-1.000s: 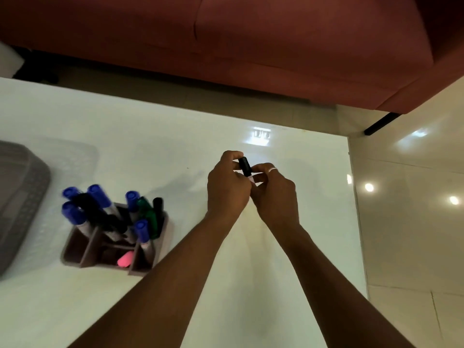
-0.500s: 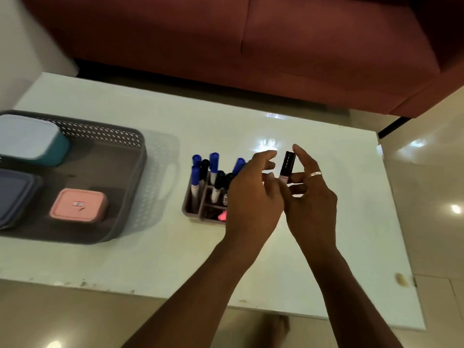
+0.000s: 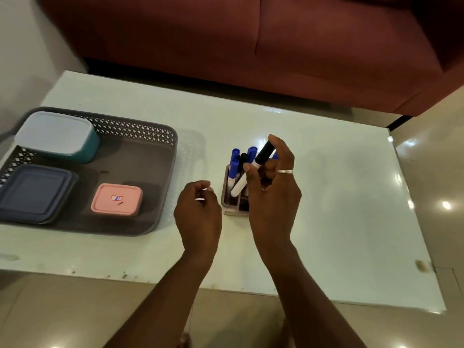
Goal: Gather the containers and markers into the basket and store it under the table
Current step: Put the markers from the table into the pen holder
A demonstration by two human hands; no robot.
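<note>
The right hand (image 3: 273, 194) pinches a black-capped marker (image 3: 264, 153), tilted, its white end seemingly just over the marker holder (image 3: 229, 202); the left hand (image 3: 198, 212), loosely curled and empty, hovers beside it.

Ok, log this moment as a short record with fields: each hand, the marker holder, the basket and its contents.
right hand: grips black-capped white marker, tilted, lower end at the mauve plastic marker holder
left hand: loosely curled, empty, beside the holder
holder: on white glossy table, holds upright blue-capped markers
basket: grey perforated plastic basket, left of holder, on table
in basket: teal box with pale lid; flat dark blue box; small pink box
outside basket: holder, all markers
</note>
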